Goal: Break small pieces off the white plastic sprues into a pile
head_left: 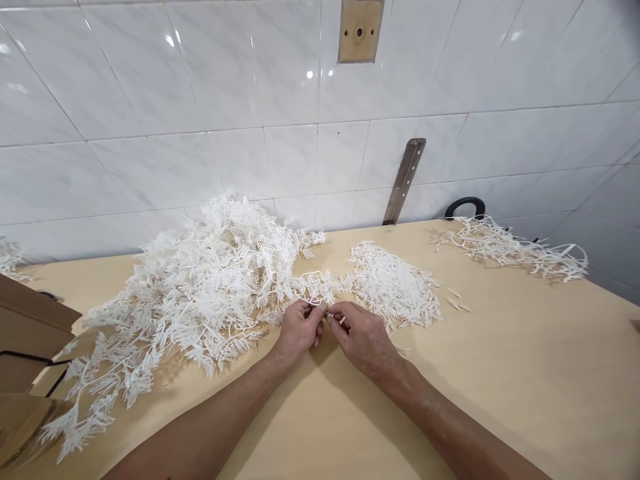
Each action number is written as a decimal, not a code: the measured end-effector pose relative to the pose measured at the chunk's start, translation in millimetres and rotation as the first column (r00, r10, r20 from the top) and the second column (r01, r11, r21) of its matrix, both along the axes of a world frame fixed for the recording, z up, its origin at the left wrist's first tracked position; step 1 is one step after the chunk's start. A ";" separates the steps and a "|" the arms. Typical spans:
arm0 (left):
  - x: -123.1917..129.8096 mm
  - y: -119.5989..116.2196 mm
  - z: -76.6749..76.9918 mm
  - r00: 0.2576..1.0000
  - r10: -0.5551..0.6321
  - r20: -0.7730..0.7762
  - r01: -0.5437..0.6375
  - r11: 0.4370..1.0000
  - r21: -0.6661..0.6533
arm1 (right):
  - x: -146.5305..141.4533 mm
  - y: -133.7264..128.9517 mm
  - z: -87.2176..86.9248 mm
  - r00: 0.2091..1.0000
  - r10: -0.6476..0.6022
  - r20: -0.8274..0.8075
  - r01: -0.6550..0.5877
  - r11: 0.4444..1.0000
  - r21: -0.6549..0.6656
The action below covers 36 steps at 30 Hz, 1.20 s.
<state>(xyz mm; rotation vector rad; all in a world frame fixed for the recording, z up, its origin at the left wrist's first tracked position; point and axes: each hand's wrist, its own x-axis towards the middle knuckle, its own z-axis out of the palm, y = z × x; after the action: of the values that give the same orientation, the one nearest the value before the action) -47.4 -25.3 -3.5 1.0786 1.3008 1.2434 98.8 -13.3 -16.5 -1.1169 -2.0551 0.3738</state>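
My left hand (299, 328) is closed on a white branching plastic strand (317, 283), which runs from behind the fingers toward the large pile. My right hand (363, 333) meets it fingertip to fingertip, thumb and index finger pinched on a tiny white bit at the strand's end. The exact shape of that bit is hidden by the fingers. Left of the hands spreads a big tangled pile of white branching plastic strands (220, 280). Just beyond my right hand lies a flat heap of short white plastic sticks (395, 283).
Bare white plastic runners (515, 247) lie at the far right, by a black curved handle (465, 203). A metal bracket (404, 180) rises against the tiled wall. A cardboard box (30, 327) stands at the left edge. A few loose sticks (457, 304) lie on the wooden table (540, 373).
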 end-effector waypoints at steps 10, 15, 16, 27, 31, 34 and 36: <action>0.4 -0.6 -0.1 1.000 0.007 0.004 -0.007 1.000 0.008 | -2.9 -4.5 5.6 0.995 -0.063 0.078 0.057 0.995 0.079; 0.4 -1.2 -4.7 0.999 -0.008 -0.039 0.009 0.999 0.037 | -4.5 -0.9 2.0 0.991 -0.118 0.058 0.119 0.993 -0.001; 0.5 -1.8 -5.5 0.999 -0.008 -0.051 0.011 0.998 0.055 | -3.5 0.8 2.0 0.989 -0.137 0.053 0.139 0.989 -0.041; 1.8 -6.7 -5.3 0.998 -0.042 -0.039 0.044 0.996 0.074 | 60.6 43.2 24.4 0.853 -0.515 -0.086 0.511 0.857 -0.065; 1.7 -7.6 -3.3 0.998 -0.041 -0.046 0.044 0.996 0.076 | 83.1 55.7 22.3 0.814 -0.579 -0.036 0.579 0.815 -0.032; 1.3 -8.7 -2.9 0.998 -0.046 -0.045 0.050 0.995 0.090 | 85.4 55.5 24.0 0.821 -0.568 -0.055 0.568 0.823 -0.015; 1.3 -9.6 -3.3 0.997 -0.052 -0.049 0.057 0.993 0.099 | 80.0 50.6 27.8 0.847 -0.523 -0.097 0.521 0.852 -0.046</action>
<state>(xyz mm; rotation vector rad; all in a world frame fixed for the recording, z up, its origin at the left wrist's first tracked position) -46.1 -34.9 -6.8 1.2130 1.2459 1.2608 178.8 37.3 11.3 -1.5732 -1.5700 0.1697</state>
